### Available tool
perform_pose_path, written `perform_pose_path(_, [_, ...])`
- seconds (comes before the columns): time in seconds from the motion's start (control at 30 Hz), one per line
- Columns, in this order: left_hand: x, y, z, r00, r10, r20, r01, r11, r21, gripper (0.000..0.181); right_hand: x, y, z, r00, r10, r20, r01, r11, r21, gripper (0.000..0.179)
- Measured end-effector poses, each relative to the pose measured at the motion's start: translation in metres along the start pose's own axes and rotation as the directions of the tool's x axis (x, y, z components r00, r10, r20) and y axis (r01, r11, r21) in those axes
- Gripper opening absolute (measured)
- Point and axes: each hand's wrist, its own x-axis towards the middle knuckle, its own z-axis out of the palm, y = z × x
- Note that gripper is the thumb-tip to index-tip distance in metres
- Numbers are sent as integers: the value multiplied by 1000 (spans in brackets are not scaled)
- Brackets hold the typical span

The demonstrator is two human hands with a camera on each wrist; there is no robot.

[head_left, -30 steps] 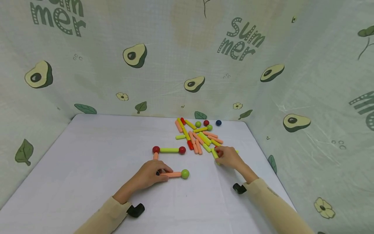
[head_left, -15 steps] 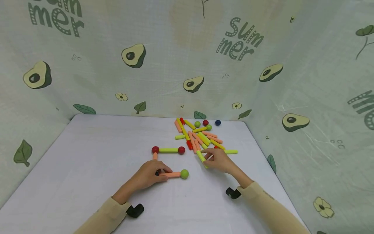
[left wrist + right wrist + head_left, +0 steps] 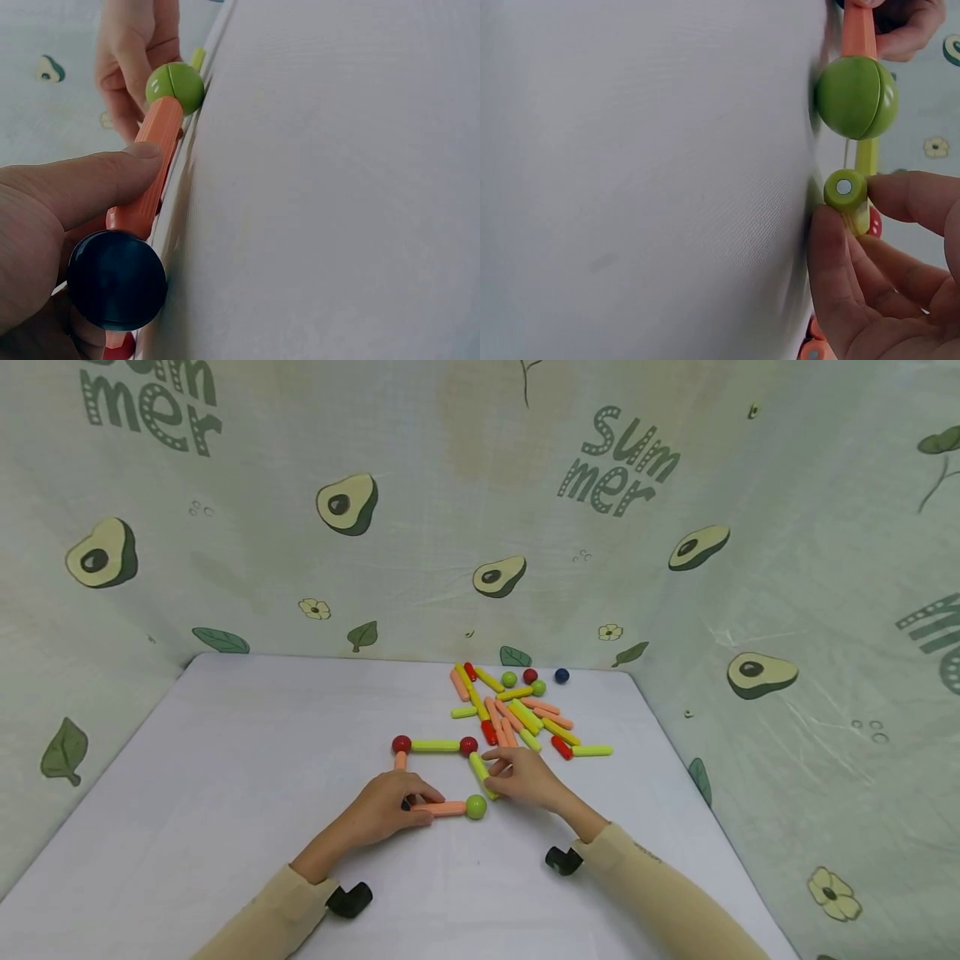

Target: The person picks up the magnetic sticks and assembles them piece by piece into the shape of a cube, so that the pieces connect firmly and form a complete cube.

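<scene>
My left hand (image 3: 386, 810) grips an orange rod (image 3: 446, 808), thumb along its side, beside a dark blue ball (image 3: 117, 280) at its near end. A green ball (image 3: 476, 807) caps the rod's other end. Between thumb and fingers, my right hand (image 3: 528, 781) pinches a yellow-green rod (image 3: 482, 774). Its silver disc end (image 3: 844, 187) faces the right wrist camera, close beside the green ball. The rod's far end is right by a red ball (image 3: 468, 745). Another yellow-green rod (image 3: 435, 746) links that ball to a second red ball (image 3: 402, 744), from which an orange rod (image 3: 401, 762) runs under my left hand.
Behind my right hand lies a loose pile of orange, yellow and red rods (image 3: 525, 714). Several balls, including a blue ball (image 3: 562, 676), sit at the table's back edge. A red rod (image 3: 562, 747) and a yellow-green rod (image 3: 592, 750) lie to the right. Printed cloth walls surround the white table (image 3: 262, 735).
My right hand has carried the yellow-green rod leftward from the pile to the gap between the red and green balls. My left hand has stayed in place on the orange rod.
</scene>
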Motion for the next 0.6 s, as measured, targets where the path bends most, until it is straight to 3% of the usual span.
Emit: perform_pose_path(0.6, [1, -3, -1, 998, 53, -17, -53, 999, 13, 25, 8, -8, 10, 996, 88, 11, -89, 987, 138, 48])
